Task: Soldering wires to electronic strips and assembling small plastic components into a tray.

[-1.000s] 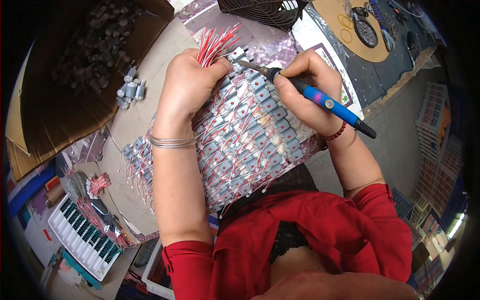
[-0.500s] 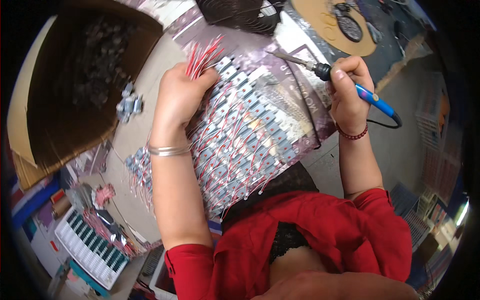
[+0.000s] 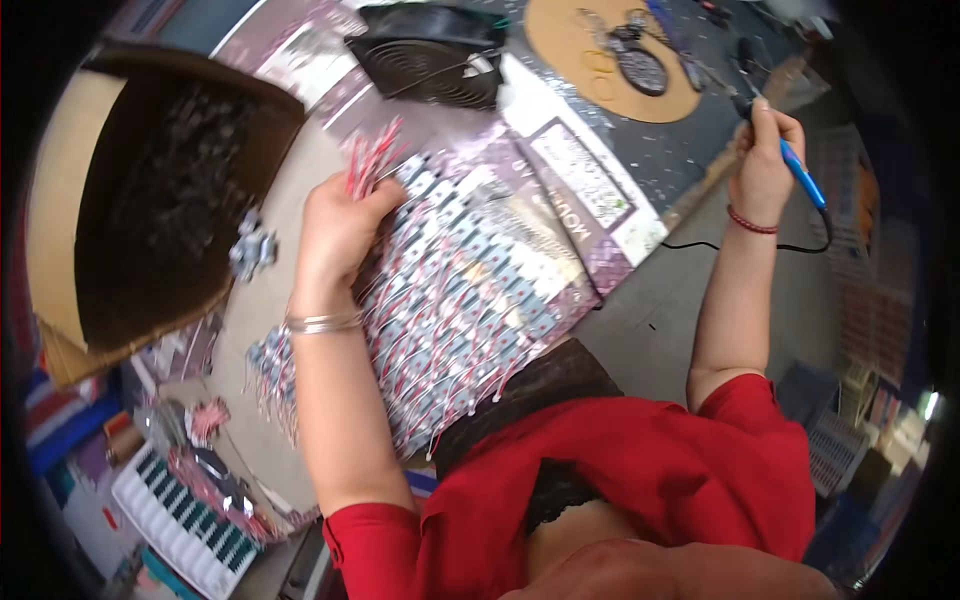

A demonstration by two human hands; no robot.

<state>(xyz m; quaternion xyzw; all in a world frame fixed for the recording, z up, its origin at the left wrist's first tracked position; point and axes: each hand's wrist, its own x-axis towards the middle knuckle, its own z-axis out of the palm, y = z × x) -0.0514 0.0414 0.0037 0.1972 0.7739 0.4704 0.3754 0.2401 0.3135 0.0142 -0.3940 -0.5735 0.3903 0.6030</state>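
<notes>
In my left hand (image 3: 340, 225) is a bunch of red and white wires (image 3: 372, 160), gripped between thumb and fingers above the far left corner of the laid-out parts. Rows of small grey-blue switch-like parts (image 3: 440, 290), with red and white wires trailing over them, cover the board in front of me. My right hand (image 3: 765, 165) is out at the far right, closed around a blue-handled soldering iron (image 3: 805, 175). The iron's tip points away from me, above the dark bench area, and is blurred. Its black cable hangs down behind my wrist.
A deep cardboard box (image 3: 75, 220) with dark small pieces stands at left, a few grey parts (image 3: 253, 247) beside it. A black fan (image 3: 425, 60) sits at the back. Beyond is a tan oval board (image 3: 560, 50) with a coil of solder (image 3: 640, 72). A white tray (image 3: 180, 515) lies lower left.
My right hand has carried the soldering iron away from the parts, to the right and farther back. The left hand still grips the wires; the whole view has shifted somewhat.
</notes>
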